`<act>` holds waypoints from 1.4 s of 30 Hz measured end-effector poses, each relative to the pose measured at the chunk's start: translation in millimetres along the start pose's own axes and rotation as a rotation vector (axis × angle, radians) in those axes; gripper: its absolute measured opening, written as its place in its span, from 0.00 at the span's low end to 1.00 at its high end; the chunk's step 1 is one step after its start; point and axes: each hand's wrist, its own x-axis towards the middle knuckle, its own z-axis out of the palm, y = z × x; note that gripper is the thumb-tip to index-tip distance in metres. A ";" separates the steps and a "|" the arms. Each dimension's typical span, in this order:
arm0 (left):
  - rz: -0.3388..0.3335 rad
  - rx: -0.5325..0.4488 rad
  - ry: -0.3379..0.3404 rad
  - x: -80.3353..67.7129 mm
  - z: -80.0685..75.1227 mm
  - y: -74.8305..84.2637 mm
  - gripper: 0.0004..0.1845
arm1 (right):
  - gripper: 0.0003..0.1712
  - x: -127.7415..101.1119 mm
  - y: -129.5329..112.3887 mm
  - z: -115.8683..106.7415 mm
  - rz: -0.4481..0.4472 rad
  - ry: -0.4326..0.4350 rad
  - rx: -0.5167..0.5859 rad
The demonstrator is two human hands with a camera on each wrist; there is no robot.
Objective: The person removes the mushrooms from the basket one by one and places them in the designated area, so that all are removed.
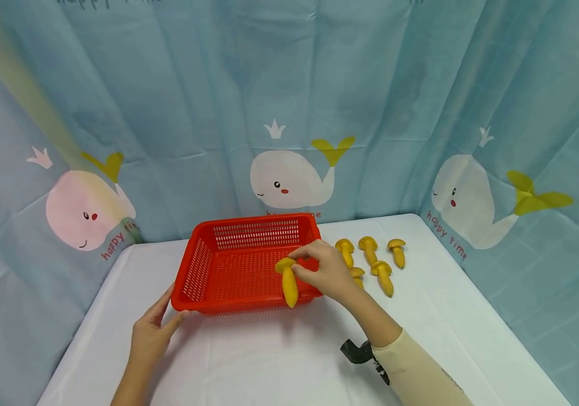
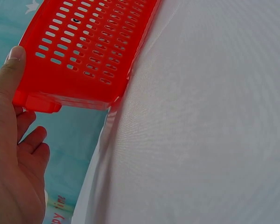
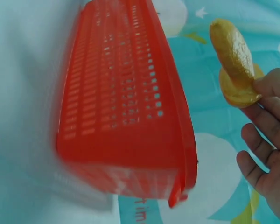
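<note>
A yellow toy mushroom [image 1: 290, 285] hangs stem-down over the front right part of a red slotted basket [image 1: 200, 307]. My right hand [image 1: 331, 270] pinches it by the cap edge between thumb and fingers; the right wrist view shows the same mushroom [image 3: 233, 58] beside and above the basket wall [image 3: 126, 144]. At the basket's front left corner my left hand [image 1: 152, 332] grips the rim. In the left wrist view its thumb [image 2: 14, 67] presses the rim from one side and the other fingers curl below. The visible basket floor holds nothing.
Several more yellow mushrooms [image 1: 383, 276] lie on the white tabletop [image 1: 264, 361] right of the basket, one partly hidden by my right hand. A black object [image 1: 357, 352] shows beside the right sleeve. Blue whale-print curtains [image 1: 370, 84] enclose the table's back and sides.
</note>
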 end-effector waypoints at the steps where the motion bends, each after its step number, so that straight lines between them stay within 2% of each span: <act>1: -0.002 0.007 -0.001 -0.1 0.1 -0.5 0.40 | 0.11 -2.3 1.9 -2.9 -0.009 0.000 0.012; 5: -0.004 0.017 -0.002 -0.1 0.4 1.0 0.40 | 0.11 -11.1 10.2 -15.1 -0.042 -0.011 0.019; 12: 0.017 0.008 0.000 1.5 0.9 0.6 0.40 | 0.11 -22.6 29.1 -35.1 -0.104 0.027 0.004; 17: 0.020 0.023 -0.004 1.7 0.9 -1.7 0.40 | 0.13 -28.5 39.5 -47.9 -0.079 0.032 0.011; 20: -0.002 0.034 -0.008 2.2 0.1 -2.0 0.40 | 0.14 -30.8 42.7 -53.4 -0.053 0.036 -0.005; 24: -0.007 0.032 -0.012 2.4 -1.7 -1.0 0.40 | 0.14 -33.0 46.1 -55.7 -0.016 0.036 -0.014; 31: 0.011 -0.062 -0.015 2.6 -1.3 1.5 0.39 | 0.13 -35.6 48.3 -55.3 -0.027 0.037 -0.003; 42: -0.012 -0.049 -0.001 -2.5 -0.2 0.7 0.39 | 0.14 -35.2 55.0 -58.7 -0.068 0.028 0.007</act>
